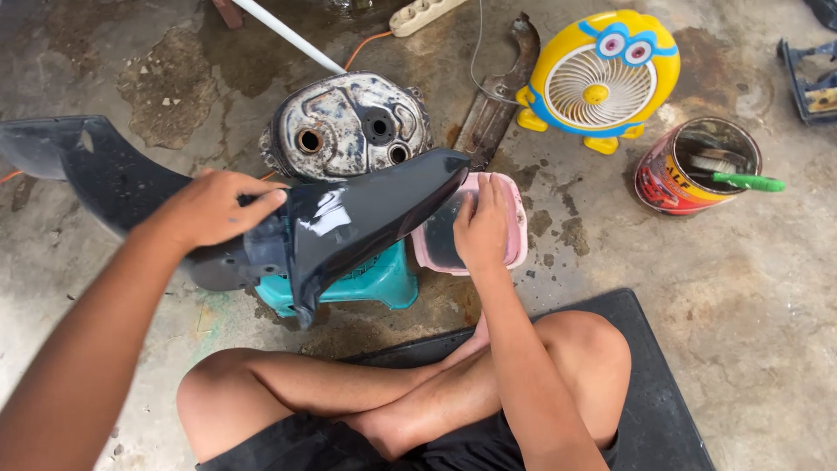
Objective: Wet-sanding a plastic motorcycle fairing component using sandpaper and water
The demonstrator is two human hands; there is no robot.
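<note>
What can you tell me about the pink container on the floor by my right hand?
The pink rectangular plastic container sits flat on the stained concrete floor, lid off, holding dark liquid. It has rounded corners and a pale rim. The right hand reaches into it, fingers over the liquid. The glossy dark plastic panel's tip overhangs its left edge; whether they touch is unclear.

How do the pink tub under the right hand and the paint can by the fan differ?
The pink tub is a shallow rectangular plastic container; the paint can is a taller round one, red and yellow outside. The right hand rests over the tub, while nothing touches the can. A green-handled brush lies across the can's mouth; the tub holds dark liquid. Both stand open on the concrete floor.
</note>
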